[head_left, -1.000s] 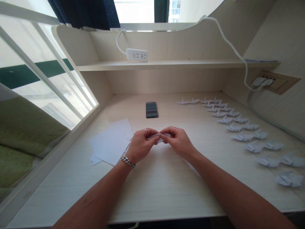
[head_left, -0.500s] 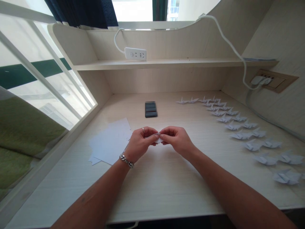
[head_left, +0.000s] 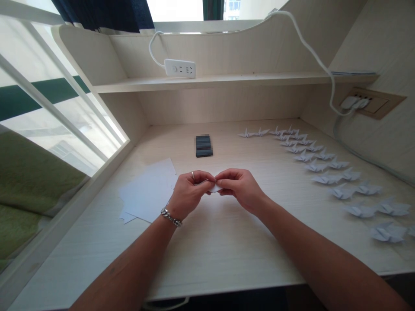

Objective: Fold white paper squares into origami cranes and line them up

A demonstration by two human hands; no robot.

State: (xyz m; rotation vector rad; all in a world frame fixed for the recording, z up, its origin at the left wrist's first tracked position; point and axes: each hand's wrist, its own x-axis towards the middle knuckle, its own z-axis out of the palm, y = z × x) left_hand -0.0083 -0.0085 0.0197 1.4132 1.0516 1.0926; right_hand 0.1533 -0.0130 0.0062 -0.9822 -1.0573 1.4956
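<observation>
A small piece of folded white paper (head_left: 214, 187) is pinched between my left hand (head_left: 188, 194) and my right hand (head_left: 241, 188), above the desk. My fingers hide most of it, and only a pale corner shows below the fingertips. A silver ring sits on a left-hand finger, and a chain bracelet (head_left: 171, 217) circles my left wrist. Just left of my left hand lies a loose stack of white paper sheets (head_left: 147, 190), its edge close to that hand. Rows of white origami cranes (head_left: 327, 178) stand to the right, apart from both hands.
A phone (head_left: 204, 146) with a pixelated surface lies on the pale wood desk (head_left: 223, 259) behind my hands. Above is a shelf (head_left: 227, 80) holding a white power strip (head_left: 179, 68). A cable runs down to a wall socket (head_left: 355, 102). A window frame borders the left.
My fingertips have drawn closer together, hiding more of the folded paper. The whole view has shifted slightly up and left, with the desk items lower in the earlier frames' opposite direction only slightly.
</observation>
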